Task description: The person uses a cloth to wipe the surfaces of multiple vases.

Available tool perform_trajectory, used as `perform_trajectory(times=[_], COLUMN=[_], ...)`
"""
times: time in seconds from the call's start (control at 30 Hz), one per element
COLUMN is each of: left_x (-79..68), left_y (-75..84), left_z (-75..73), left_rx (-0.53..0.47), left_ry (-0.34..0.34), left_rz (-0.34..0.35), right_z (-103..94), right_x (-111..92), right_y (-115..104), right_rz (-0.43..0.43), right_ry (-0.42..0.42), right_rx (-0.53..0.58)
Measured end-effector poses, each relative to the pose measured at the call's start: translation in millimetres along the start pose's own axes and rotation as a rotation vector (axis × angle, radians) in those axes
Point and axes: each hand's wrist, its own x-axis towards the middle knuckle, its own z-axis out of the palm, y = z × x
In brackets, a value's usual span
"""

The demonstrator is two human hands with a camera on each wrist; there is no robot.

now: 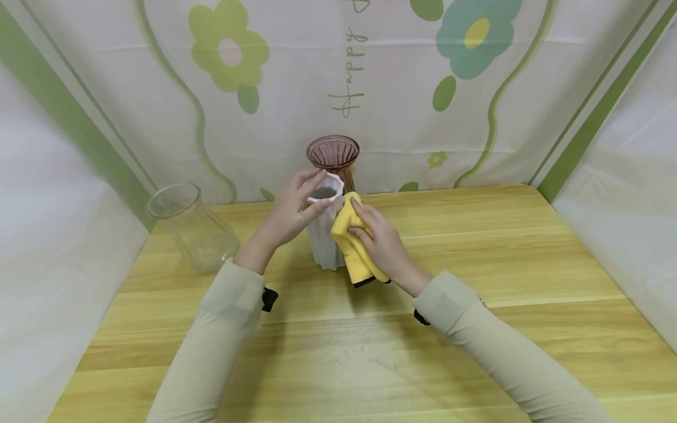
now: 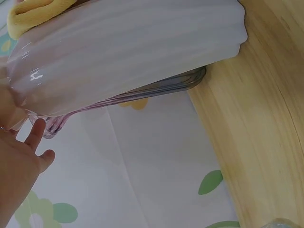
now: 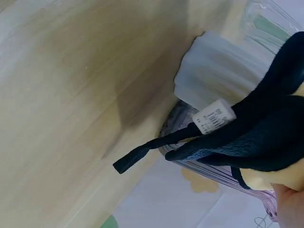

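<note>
- White fluted vase, head view: upright on table, mouth up, your left hand gripping its rim, right hand clutching yellow cloth against it.
- Left wrist: its base points right.
- Right wrist: purple glass vase behind it.

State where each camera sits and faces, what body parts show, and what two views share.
Head: on the head, facing forward and down at the white vase and yellow cloth; left hand, right hand and sleeves show.
Left wrist: worn there, facing along the white vase to its base; left hand shows.
Right wrist: worn there, facing past the cloth toward that base; right hand partly shows.
Shared: both wrist views include the purple glass vase.
</note>
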Motion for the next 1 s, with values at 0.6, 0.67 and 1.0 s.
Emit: perform_trajectory(times=[0.6, 0.67, 1.0], left_x=[2.1, 1.7, 0.2], left_y=[0.9, 0.7, 2.0], left_z=[3.3, 3.3, -1.3], left_rx=[-0.007, -0.021, -0.013], left_ry=[0.031, 0.031, 0.012], left_rz=[-0.067, -0.060, -0.025], right_z=[15.6, 16.1, 8.9], right_x=[-24.4, -26.1, -16.8], right_y=[27.6, 29.3, 21.5], right_rz=[0.120, 0.122, 0.057], right_ry=[-0.265, -0.288, -0.156], right_rx=[-0.232, -0.251, -0.159])
